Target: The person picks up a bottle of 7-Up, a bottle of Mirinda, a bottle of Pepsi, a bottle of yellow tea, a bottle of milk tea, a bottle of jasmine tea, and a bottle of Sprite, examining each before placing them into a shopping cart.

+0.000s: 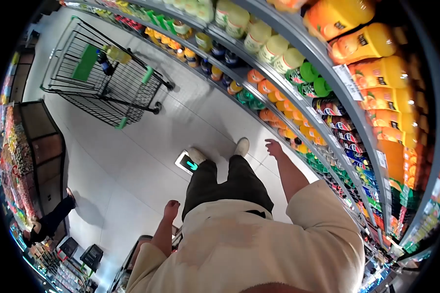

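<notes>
Head view, fisheye, looking down a drinks aisle. Right hand point(274, 146) stretched out, fingers spread, gripping nothing, just short of the orange bottles point(278, 121) along the front edge of a low shelf point(308, 49). Left hand point(171, 209) hanging by the hip, apparently curled; can't tell if fully closed, nothing visible in it.

Risk guesses: bottles packed touching, so could easily nudge a neighbour off that front edge onto the floor point(132, 161). Awkward low, one-handed reach, so could slip on a smooth bottle. Cart point(107, 83) parked well apart, so a fair carry back with no second hand ready.
</notes>
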{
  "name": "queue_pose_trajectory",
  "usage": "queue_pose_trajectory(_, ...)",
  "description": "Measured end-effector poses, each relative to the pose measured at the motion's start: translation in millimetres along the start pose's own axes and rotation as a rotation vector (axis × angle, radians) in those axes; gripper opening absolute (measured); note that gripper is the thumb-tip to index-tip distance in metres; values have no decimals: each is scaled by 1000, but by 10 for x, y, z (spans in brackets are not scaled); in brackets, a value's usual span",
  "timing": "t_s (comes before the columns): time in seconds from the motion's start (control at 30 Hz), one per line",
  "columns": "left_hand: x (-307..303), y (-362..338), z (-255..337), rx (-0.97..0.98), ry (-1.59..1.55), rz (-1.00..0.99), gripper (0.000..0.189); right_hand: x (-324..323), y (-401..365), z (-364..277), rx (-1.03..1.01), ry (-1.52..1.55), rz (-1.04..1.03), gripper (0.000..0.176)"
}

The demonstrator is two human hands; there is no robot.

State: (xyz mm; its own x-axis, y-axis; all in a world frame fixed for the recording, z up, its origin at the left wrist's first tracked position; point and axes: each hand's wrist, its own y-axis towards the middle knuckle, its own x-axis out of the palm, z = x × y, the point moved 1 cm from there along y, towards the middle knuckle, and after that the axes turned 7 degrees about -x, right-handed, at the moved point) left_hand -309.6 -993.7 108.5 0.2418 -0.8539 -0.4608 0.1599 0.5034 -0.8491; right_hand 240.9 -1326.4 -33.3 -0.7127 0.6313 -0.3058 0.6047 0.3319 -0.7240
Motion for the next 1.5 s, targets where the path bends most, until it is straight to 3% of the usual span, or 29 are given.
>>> queue_pose_trajectory(0.1,-427,83,38,13,-45,11,32,257,-327,-470,75,-24,-88,40)
queue_pose_trajectory(0.37,-1422,578,46,39,-210,43,32,1060,-681,-1275,-34,-118,-171,42)
queue_pose_trajectory(0.57,-1880,867,436,158,-32,46,34,1537,-313,-1524,-41,-235,-259,42)
queue_pose_trajectory(0.73,-2374,1033,967,142,-64,29,32,2100,264,-2239,-82,-302,-267,33)
queue_pose_trajectory(0.8,-2649,1135,1082,134,-79,35,32,2468,718,-2470,-385,-474,-330,32)
queue_pose_trajectory(0.87,-2943,1202,1238,134,-102,35,32,2883,1065,-3069,-405,-583,-359,29)
queue_pose_trajectory(0.93,-3253,1266,1481,102,-42,116,33,3451,1589,-3423,-635,-340,-259,38)
queue_pose_trajectory(1.0,-3517,1481,1576,122,-111,179,33,3746,1441,-4371,-298,-53,-361,53)
queue_pose_trajectory(1.07,-3760,1641,1720,150,-207,229,31,3892,1218,-5280,-186,-88,-380,66)
queue_pose_trajectory(1.1,-3861,1697,1816,146,-213,234,31,4042,1255,-5442,-189,-93,-386,66)
queue_pose_trajectory(1.17,-4086,1856,2023,135,-437,184,27,4248,1349,-5726,66,-222,-148,61)
queue_pose_trajectory(1.3,-4700,2072,2693,89,-590,104,20,4460,1778,-5458,11,-423,82,45)
queue_pose_trajectory(1.5,-5751,3375,3311,351,-612,-111,9,4391,1464,-5828,10,-419,203,37)
